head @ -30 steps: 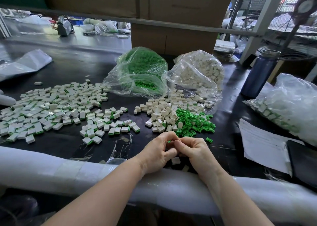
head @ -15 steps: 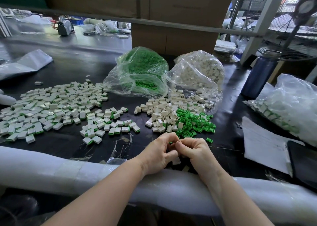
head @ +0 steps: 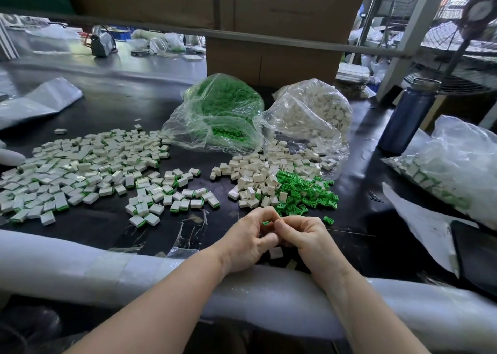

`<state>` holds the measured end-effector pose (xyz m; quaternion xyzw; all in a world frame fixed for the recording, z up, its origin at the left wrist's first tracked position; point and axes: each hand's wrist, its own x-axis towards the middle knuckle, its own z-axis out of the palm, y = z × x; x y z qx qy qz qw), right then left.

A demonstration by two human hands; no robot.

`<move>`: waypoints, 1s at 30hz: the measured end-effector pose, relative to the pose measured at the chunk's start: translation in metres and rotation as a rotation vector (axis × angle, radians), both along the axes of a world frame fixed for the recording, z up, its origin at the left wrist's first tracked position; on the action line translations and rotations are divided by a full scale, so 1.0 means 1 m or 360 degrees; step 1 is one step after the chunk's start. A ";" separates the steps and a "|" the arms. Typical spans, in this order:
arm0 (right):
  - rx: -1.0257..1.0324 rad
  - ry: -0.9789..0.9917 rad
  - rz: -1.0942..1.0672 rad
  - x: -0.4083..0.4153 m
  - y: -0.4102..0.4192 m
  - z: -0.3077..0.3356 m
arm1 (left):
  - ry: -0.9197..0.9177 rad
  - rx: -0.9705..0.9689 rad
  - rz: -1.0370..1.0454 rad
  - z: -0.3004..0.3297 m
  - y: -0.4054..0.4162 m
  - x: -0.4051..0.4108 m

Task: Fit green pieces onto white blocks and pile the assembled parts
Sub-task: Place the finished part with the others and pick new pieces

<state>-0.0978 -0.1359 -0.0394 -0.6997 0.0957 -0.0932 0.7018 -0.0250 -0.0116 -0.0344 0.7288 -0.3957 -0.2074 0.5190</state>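
My left hand (head: 248,239) and my right hand (head: 309,239) meet fingertip to fingertip just in front of the table's padded edge. Between the fingers a green piece (head: 266,222) peeks out; the rest of what they pinch is hidden. A loose white block (head: 276,252) lies under the hands. Just beyond them lie a heap of green pieces (head: 304,192) and a heap of white blocks (head: 255,177). The spread of assembled parts (head: 80,170) covers the table to the left.
Two open clear bags stand behind the heaps, one of green pieces (head: 223,114) and one of white blocks (head: 312,114). A blue bottle (head: 406,117), a bag of assembled parts (head: 451,170), papers (head: 419,227) and a black tablet (head: 476,254) sit right. White foam padding (head: 80,265) lines the near edge.
Both hands stay together at the same spot; the fingers have shifted slightly around the small piece between them. Nothing else on the table has moved.
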 end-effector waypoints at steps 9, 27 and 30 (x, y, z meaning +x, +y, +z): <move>-0.0011 0.0018 -0.0058 0.000 0.001 0.002 | -0.0031 0.0045 -0.0005 -0.004 0.000 0.001; -0.0014 -0.0034 -0.0062 0.001 0.004 0.002 | 0.0043 -0.0053 0.0067 -0.002 0.002 0.001; -0.0035 -0.0101 -0.0166 0.001 0.003 0.002 | -0.0053 -0.0080 0.0214 -0.003 0.002 0.001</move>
